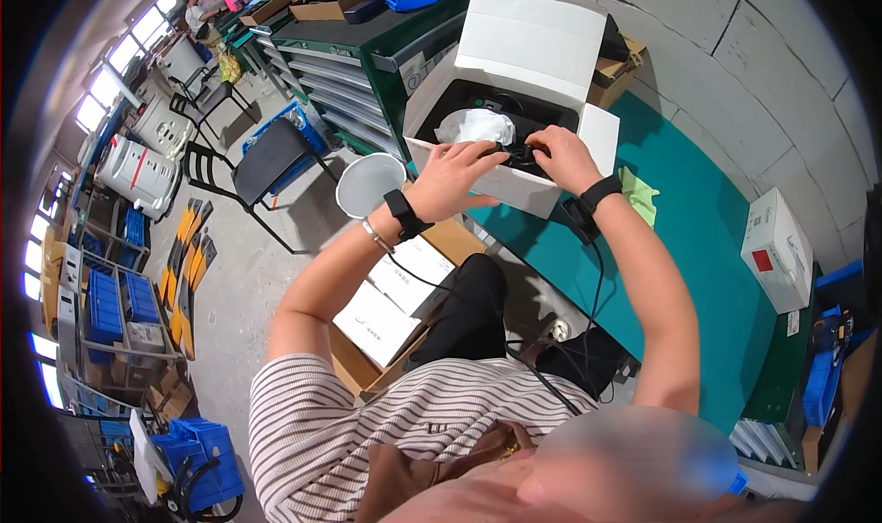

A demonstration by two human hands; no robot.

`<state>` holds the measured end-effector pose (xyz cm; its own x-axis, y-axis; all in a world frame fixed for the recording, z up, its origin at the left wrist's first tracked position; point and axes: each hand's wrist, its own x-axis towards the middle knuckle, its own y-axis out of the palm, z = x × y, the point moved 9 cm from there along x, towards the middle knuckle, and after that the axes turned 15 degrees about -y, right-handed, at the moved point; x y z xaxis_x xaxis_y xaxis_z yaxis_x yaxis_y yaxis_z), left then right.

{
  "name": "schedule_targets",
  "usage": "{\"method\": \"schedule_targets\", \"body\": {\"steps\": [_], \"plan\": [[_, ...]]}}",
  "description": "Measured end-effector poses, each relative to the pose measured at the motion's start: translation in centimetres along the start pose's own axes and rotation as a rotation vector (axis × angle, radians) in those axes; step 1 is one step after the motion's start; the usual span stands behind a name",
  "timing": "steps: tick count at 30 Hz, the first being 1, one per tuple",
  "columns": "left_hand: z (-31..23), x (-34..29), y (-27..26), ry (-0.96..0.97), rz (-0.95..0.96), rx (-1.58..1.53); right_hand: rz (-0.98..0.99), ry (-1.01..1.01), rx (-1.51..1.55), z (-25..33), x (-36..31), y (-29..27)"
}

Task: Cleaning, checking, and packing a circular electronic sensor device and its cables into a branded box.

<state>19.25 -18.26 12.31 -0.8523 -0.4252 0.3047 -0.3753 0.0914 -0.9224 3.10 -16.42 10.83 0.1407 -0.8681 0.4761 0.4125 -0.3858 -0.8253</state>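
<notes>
An open white box (528, 40) stands on the green table with its lid raised. Inside it lies a black insert (556, 114), and on this a white plastic-wrapped item (473, 128). My left hand (450, 176) reaches over the near left rim, fingers stretched and thumb apart, its fingertips beside a dark item in the box. At the near right part of the box, my right hand (565, 160) has its fingers bent together on what looks like a bundled black cable (522, 155); the fingers partly hide it. Both wrists wear black straps with thin cables.
A light green cloth (638, 197) lies on the green table (684, 275), right of the box. Farther right stands a closed white carton (776, 252). Below my left arm, a cardboard box (354, 362) holds white boxes. A white bucket (369, 185) and black chair (266, 160) stand left.
</notes>
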Motion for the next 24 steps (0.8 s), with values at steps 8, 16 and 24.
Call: {"method": "schedule_targets", "body": {"steps": [8,16,24], "plan": [[-0.3,2.9,3.0,-0.012,0.054,0.018,0.159,-0.071,-0.1,0.0,0.6,2.0],[-1.3,5.0,4.7,-0.009,0.157,0.087,0.133,-0.035,-0.09,-0.4,-0.2,1.3],[-0.9,4.3,4.2,-0.03,-0.011,0.086,0.311,-0.016,-0.116,0.2,0.4,1.8]]}}
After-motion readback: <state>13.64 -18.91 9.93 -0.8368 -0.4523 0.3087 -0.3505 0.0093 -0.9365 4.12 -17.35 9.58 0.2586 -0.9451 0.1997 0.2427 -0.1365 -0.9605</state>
